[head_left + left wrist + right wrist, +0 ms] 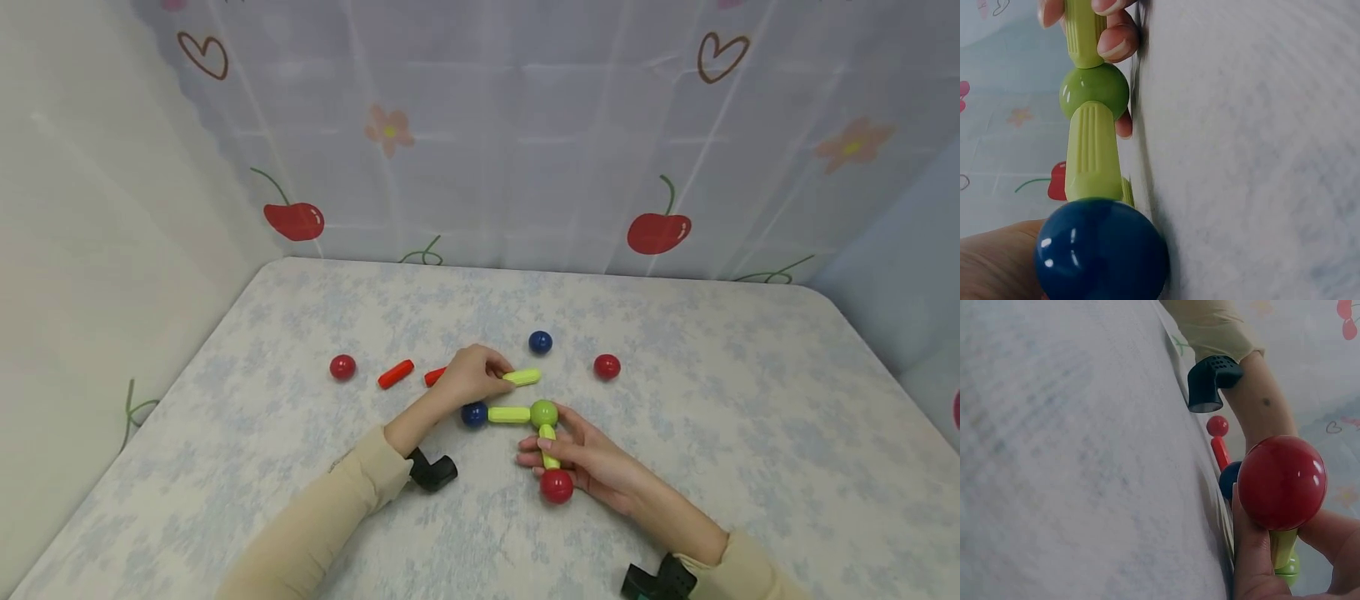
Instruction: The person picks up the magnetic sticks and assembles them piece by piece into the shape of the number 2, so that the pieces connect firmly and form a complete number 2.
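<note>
A: What is each hand doing?

B: The left hand [471,377] pinches one end of a loose rod [528,377] between thumb and fingers; I can't tell if the rod is off the bench [750,400]. The right hand [592,458] grips the front rod [551,461] of a joined piece [542,419].

A: How is that piece laid out?

B: As a bent line, just nearer the person than the loose rod: blue ball [474,415], side rod [509,415], green ball [544,413] at the corner, then the front rod down to a red ball [557,487].

A: How would it handle?

B: Light and stiff, I'd judge, like hard plastic, and not fragile. The glossy balls look slippery and apt to roll; the ribbed rods should give fingers more bite. Mid-rod looks best, leaving both ends free. The joints could be the weak spots, so I'd support the corner.

A: And farther out?

B: A second blue ball [540,342] beyond the loose rod, a red ball on the right [607,367], and on the left two red rods [395,374], one partly behind the left hand, then another red ball [342,367].
</note>
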A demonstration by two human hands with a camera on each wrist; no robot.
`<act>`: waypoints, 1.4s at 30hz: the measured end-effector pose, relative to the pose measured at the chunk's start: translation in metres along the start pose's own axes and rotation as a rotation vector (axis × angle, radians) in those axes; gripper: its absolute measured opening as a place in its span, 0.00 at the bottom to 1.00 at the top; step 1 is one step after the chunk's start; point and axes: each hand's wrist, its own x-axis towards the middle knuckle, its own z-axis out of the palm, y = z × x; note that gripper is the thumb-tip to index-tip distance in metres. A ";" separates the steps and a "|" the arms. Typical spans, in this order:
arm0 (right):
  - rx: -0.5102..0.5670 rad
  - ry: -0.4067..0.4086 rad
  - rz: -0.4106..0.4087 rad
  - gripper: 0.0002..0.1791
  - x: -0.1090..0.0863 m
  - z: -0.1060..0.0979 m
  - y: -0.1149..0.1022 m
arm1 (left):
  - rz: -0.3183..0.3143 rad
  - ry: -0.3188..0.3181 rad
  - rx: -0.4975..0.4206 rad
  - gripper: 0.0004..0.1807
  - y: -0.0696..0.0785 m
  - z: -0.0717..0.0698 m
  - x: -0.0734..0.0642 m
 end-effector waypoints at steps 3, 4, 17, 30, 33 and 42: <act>0.002 -0.002 0.005 0.45 -0.001 0.001 0.003 | -0.010 -0.001 -0.012 0.09 -0.002 0.001 -0.004; 0.002 -0.001 0.006 0.44 -0.002 0.002 0.004 | -0.015 -0.002 -0.017 0.09 -0.003 0.001 -0.005; -0.017 0.006 -0.005 0.45 -0.002 0.002 0.000 | -0.008 0.011 -0.066 0.10 -0.003 -0.007 -0.006; -0.010 0.002 -0.008 0.44 -0.001 0.001 -0.001 | -0.027 0.053 -0.160 0.11 0.007 -0.031 -0.035; -0.009 0.003 -0.011 0.45 -0.001 0.001 -0.001 | -0.014 0.019 -0.202 0.11 0.010 -0.036 -0.045; -0.009 0.015 -0.002 0.43 -0.001 0.002 -0.001 | 0.011 -0.115 -0.324 0.12 0.004 -0.036 -0.074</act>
